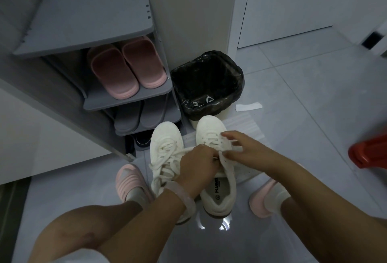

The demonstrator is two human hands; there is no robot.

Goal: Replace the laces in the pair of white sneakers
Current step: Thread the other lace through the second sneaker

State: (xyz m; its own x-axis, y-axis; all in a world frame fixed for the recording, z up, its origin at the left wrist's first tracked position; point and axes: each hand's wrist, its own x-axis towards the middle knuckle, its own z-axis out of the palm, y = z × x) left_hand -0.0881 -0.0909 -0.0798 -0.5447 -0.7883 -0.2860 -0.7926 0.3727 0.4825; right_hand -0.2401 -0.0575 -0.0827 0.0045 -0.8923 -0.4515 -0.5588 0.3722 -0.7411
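Both forearms reach in from 6 o'clock and meet over the right sneaker [217, 170], which sits on the grey tiled floor [303, 86] at centre frame, toe toward 12 o'clock. The left hand [198, 167] is knuckles-up, fingers curled and pinching the lace [227, 144] at the shoe's throat; a pale translucent bangle [184, 196] rings that wrist. The right hand [244, 149] comes from 4 o'clock, its fingers [229, 135] spread and bent over the eyelets, thumb and forefinger touching the flat lace; whether they truly pinch it I cannot tell.

The left sneaker [165, 149] lies just beside its mate at 9 o'clock, touching it, with loose flat cotton-looking laces looped over its tongue. Both shoes are matte off-white with rounded toes and padded collars; the right one's insole carries dark print.

A crinkled glossy black bag lines the square bin [207, 83] at 12 o'clock. A grey shelf rack [88, 15] stands at 10 o'clock, holding smooth pink slippers [127, 70] above grey ones [138, 117]. A white paper slip [249, 106] lies on the floor at 1 o'clock, and a red plastic thing [368, 153] sits blurred at 3 o'clock. The person's feet wear ribbed pink slides [130, 181] over white socks.
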